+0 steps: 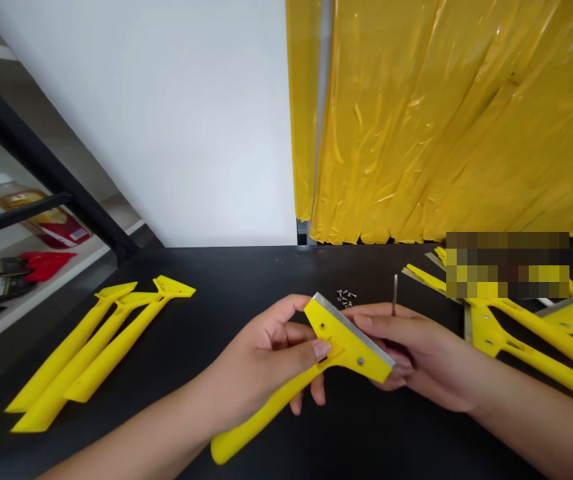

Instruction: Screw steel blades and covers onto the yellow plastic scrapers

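My left hand (271, 360) is shut on a yellow plastic scraper (346, 347), gripping its head with the long handle pointing down-left. A steel blade (351, 325) runs along the scraper's far edge, and screw holes show in the head. My right hand (416, 353) sits against the scraper's right end, holding a thin metal hex key (395, 295) that stands upright. The key's lower end is hidden behind the fingers. Several tiny loose screws (346, 298) lie on the black table (216, 280) just beyond my hands.
Several yellow scraper bodies without blades (81, 347) lie at the left. More yellow scrapers (526, 340) overlap at the right, partly under a pixelated patch. A yellow plastic sheet (446, 120) hangs behind the table. A shelf with a bottle (21, 200) stands at the left.
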### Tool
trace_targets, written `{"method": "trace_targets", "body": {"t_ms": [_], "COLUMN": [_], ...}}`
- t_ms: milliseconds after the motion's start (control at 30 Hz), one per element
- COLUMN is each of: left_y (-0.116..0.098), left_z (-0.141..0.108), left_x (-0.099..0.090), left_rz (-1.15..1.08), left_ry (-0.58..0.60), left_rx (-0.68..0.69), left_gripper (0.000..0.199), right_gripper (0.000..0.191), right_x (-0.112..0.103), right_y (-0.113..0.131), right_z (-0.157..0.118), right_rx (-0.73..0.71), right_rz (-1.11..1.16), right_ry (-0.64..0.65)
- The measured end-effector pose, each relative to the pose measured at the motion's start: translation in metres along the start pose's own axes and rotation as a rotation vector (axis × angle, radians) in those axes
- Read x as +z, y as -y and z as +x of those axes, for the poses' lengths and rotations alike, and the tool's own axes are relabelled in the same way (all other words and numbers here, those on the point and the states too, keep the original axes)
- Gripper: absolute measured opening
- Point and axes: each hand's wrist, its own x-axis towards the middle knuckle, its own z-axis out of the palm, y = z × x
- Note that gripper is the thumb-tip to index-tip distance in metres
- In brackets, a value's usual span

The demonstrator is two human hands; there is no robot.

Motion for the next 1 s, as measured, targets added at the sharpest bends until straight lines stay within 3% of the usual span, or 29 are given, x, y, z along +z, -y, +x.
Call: {"method": "trace_targets", "body": {"t_ms": [367, 633, 1000], "left_y": [0.0, -0.002, 0.002], "left_z": [0.0, -0.004, -0.001], "left_x": [0.001, 0.004, 0.003], "left_rz": [0.041, 0.096, 0.114], "left_ry": [0.001, -0.035, -0.059], "left_rx": [-0.026, -0.096, -0.009], "left_gripper": [0.042, 0.049, 0.024], "right_gripper": [0.028, 0.025, 0.025], "right_x": [-0.005, -0.008, -0.01], "right_y": [0.0, 0.001, 0.008], "right_z": [0.002, 0.003, 0.002], "right_rx": [0.025, 0.063, 0.055], "right_rz": [0.14, 0.072, -0.031], "right_ry": [0.08, 0.108, 0.103]}}
